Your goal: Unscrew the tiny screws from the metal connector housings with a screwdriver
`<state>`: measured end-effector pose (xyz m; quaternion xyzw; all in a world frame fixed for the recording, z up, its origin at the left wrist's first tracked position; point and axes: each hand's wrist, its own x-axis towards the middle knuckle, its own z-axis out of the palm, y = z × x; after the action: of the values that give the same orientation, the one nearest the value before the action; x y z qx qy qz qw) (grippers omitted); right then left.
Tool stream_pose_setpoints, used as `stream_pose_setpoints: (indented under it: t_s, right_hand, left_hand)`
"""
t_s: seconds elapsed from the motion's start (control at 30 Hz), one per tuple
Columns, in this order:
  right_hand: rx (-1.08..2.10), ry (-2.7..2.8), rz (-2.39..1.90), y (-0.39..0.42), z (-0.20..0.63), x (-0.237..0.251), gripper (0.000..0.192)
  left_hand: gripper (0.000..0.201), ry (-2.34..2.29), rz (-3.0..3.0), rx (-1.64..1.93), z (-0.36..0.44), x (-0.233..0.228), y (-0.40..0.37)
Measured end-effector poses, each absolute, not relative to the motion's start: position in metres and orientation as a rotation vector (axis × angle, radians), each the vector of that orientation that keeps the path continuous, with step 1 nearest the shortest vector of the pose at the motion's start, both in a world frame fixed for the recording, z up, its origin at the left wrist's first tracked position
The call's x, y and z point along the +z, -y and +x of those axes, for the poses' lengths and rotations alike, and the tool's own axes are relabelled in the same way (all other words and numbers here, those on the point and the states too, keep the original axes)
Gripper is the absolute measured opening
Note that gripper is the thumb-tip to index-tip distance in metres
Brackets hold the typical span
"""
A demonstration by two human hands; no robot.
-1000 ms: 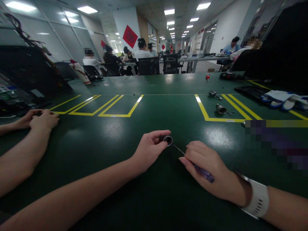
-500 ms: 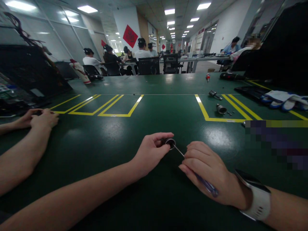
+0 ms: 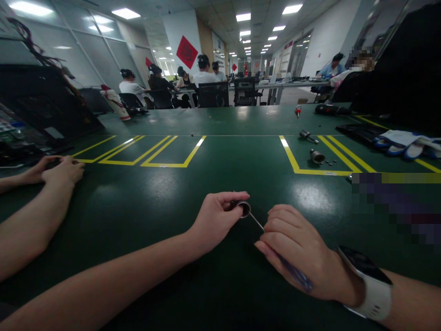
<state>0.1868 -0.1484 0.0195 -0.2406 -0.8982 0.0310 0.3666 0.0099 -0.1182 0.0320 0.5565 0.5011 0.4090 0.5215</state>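
Over the near middle of the green table, my left hand (image 3: 218,220) is closed around a small hollow metal cup-shaped part (image 3: 245,208), its round opening turned toward my right hand. My right hand (image 3: 296,248) is wrapped round a screwdriver (image 3: 298,275) with a see-through bluish-purple handle. The thin shaft slants up and left, and its tip reaches the mouth of the metal part; how deep it sits I cannot tell. Most of the part is hidden behind my left fingers and thumb.
On the green table (image 3: 155,271), a similar metal part (image 3: 317,156), several small pellets and a metal piece with a shaft (image 3: 308,136) lie at right. Gloves (image 3: 408,141) and a power drill (image 3: 332,110) lie beyond. Another person's hands (image 3: 62,170) work at far left.
My right hand has turned slightly, with the screwdriver handle tipping lower. My left hand and the metal part have barely moved. The screwdriver tip stays at the part's opening.
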Motion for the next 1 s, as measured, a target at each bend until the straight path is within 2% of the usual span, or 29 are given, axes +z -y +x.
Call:
stream_pose_setpoints:
  t_s: [0.47,0.57,0.77,0.87,1.0]
  right_hand:
    - [0.062,2.263,-0.590,0.150,0.187,0.023,0.009]
    - [0.181,2.209,-0.559,0.149,0.189,0.030,0.007]
    - [0.674,2.165,-0.786,0.130,0.175,0.039,0.010]
    - [0.711,2.313,-0.736,0.112,0.149,0.032,0.012]
    - [0.608,2.431,-0.694,0.090,0.106,0.017,0.013]
  left_hand:
    - [0.024,-1.220,1.336,0.997,0.008,0.036,0.115]
    - [0.024,-1.281,1.327,1.123,-0.003,0.047,0.104]
    - [0.019,-1.317,1.138,1.499,-0.040,0.067,0.069]
    - [0.016,-1.317,1.082,1.577,-0.050,0.070,0.059]
    - [0.015,-1.361,1.074,1.594,-0.052,0.068,0.055]
